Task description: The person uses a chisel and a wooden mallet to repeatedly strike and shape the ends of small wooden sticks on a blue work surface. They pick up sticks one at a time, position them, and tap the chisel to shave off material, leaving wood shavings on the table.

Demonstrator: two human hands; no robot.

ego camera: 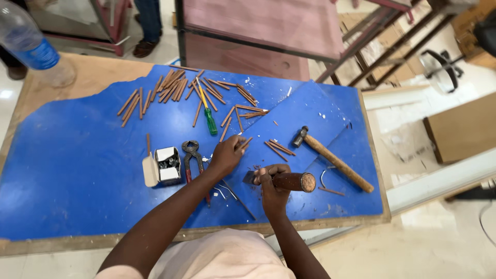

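My left hand [227, 154] rests on the blue table top [77, 155], its fingers pinched on a thin wooden stick [245, 143]. My right hand [272, 187] is closed around a dark metal tool with a thick round wooden handle [294, 182], held just above the table near its front edge. A hammer [333, 158] with a long wooden handle lies to the right of both hands. Black pincers [192, 155] and an open small box of nails [164, 165] lie left of my left hand.
Several wooden sticks [170, 90] are scattered across the far part of the table, with a green-handled screwdriver [208, 116] among them. A plastic bottle [31, 44] stands at the far left corner. A person's legs [147, 26] stand beyond the table.
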